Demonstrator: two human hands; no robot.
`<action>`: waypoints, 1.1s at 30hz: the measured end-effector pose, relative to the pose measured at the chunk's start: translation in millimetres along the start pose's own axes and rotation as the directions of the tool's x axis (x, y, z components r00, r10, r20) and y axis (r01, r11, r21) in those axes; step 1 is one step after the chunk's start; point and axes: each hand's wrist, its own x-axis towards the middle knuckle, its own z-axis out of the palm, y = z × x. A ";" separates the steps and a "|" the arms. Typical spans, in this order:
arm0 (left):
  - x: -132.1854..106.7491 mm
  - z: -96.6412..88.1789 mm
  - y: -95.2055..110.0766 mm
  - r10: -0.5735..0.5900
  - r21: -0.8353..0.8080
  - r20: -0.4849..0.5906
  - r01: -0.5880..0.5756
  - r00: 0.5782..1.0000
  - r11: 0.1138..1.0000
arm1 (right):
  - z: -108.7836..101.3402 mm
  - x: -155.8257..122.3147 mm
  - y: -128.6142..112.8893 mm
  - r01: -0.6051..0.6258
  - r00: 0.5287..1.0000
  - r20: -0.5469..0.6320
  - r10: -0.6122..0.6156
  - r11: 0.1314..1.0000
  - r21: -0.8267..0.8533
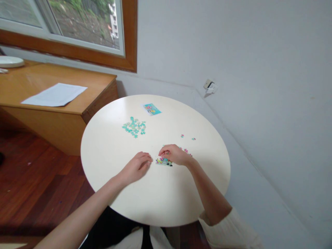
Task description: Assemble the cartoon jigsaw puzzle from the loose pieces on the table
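On a round cream table (109,193) lies a small joined patch of coloured jigsaw pieces (164,161). My right hand (174,154) rests over its far edge with the fingers curled and pinched downward; what they grip is too small to make out. My left hand (137,166) lies just left of the patch, fingers bent together and fingertips on the tabletop. A loose cluster of turquoise pieces (134,127) sits farther back on the left. A small printed picture card (151,109) lies near the far edge.
A few stray pieces (193,139) lie right of centre. A wooden desk (64,110) with a sheet of paper (55,94) stands to the left under a window. A grey wall with a socket (210,86) runs behind and right. Dark wooden floor lies below left.
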 end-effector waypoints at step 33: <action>0.2 -0.7 0.4 -0.004 0.013 0.009 0.004 1.000 1.000 | 8.7 1.7 -4.4 0.009 0.998 -0.067 -0.016 0.995 -0.098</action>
